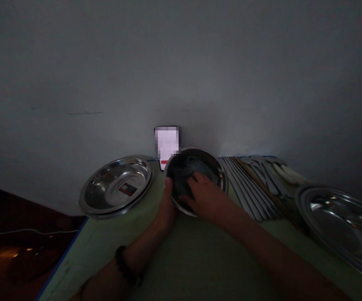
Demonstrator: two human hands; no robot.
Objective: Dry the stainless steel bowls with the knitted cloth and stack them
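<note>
A round metal bowl (224,177) is tilted on the table, its opening turned toward me. My left hand (167,205) grips its near left side, with the thumb up at the rim and the other fingers hidden behind the wall. Inside the bowl, my right hand (206,194) presses curled fingers into a dark grey cloth (196,164) with a mesh-like texture. Dim light hides how much of the cloth is between the fingers.
Stacked metal plates (103,184), the top one bearing a label, sit at left. A phone (168,142) leans on the wall behind the bowl. Chopsticks (250,190) and spoons (267,173) lie at right, near another metal dish (328,225). The table's left edge (62,259) is visible.
</note>
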